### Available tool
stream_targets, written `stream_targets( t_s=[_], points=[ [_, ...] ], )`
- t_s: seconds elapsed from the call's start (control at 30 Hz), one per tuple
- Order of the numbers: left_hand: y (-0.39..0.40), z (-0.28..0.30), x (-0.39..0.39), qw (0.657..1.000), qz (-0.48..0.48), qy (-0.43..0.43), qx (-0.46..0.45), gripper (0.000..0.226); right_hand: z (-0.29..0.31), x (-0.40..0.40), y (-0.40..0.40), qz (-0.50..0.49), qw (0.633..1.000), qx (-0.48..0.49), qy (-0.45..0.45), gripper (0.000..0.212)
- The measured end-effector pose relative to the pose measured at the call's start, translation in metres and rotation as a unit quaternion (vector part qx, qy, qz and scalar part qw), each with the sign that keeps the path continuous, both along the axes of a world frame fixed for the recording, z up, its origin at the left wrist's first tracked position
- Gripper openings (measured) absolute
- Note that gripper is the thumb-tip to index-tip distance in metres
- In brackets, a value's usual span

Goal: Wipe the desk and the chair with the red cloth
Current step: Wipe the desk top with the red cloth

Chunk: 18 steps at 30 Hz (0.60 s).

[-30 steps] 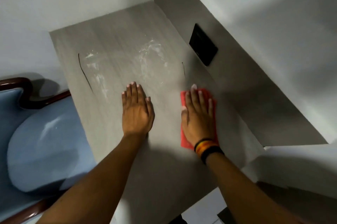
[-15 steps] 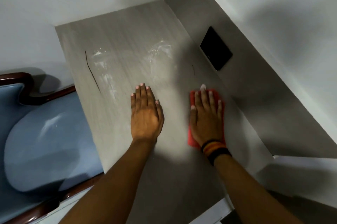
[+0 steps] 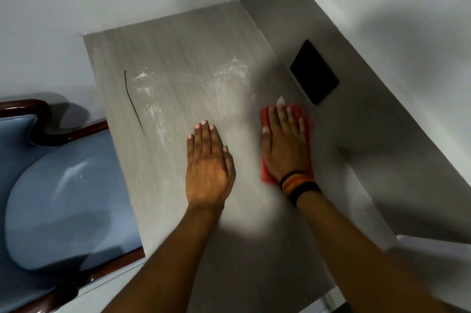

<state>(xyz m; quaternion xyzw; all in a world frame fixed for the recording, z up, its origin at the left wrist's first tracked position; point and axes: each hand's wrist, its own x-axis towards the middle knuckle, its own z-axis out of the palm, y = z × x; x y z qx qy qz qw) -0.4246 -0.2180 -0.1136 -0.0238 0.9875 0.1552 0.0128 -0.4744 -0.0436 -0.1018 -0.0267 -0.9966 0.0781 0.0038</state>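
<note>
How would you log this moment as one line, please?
phase: wiping desk | right hand: flat on red cloth | left hand: flat, bracing | chair: untouched

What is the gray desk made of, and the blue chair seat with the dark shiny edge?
The gray desk top looks like matte laminate or wood with a fine streaked grain; which one is unclear. The blue chair seat looks like smooth padded fabric or vinyl with a soft sheen. Its dark reddish frame appears to be polished, glossy wood.
</note>
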Motion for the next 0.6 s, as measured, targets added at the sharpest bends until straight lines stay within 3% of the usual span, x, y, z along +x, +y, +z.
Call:
stream_targets(
  t_s=[0.1, 0.27, 0.43, 0.6],
  points=[
    [0.001, -0.001, 0.0, 1.0, 0.003, 0.003, 0.0, 0.063, -0.006, 0.016, 0.005, 0.027, 0.999, 0.003, -0.02, 0.063],
    [-0.001, -0.003, 0.0, 1.0, 0.003, 0.0, -0.001, 0.064, 0.011, -0.066, 0.007, 0.035, 0.999, -0.01, -0.028, 0.062],
    [0.0, -0.004, -0.002, 1.0, 0.002, 0.002, 0.004, 0.064, -0.004, -0.004, 0.011, 0.014, 1.0, -0.018, 0.01, 0.062],
    [0.0, -0.002, -0.001, 1.0, 0.004, -0.002, 0.004, 0.064, 0.006, -0.055, 0.01, 0.019, 0.999, -0.015, -0.022, 0.06]
  ],
)
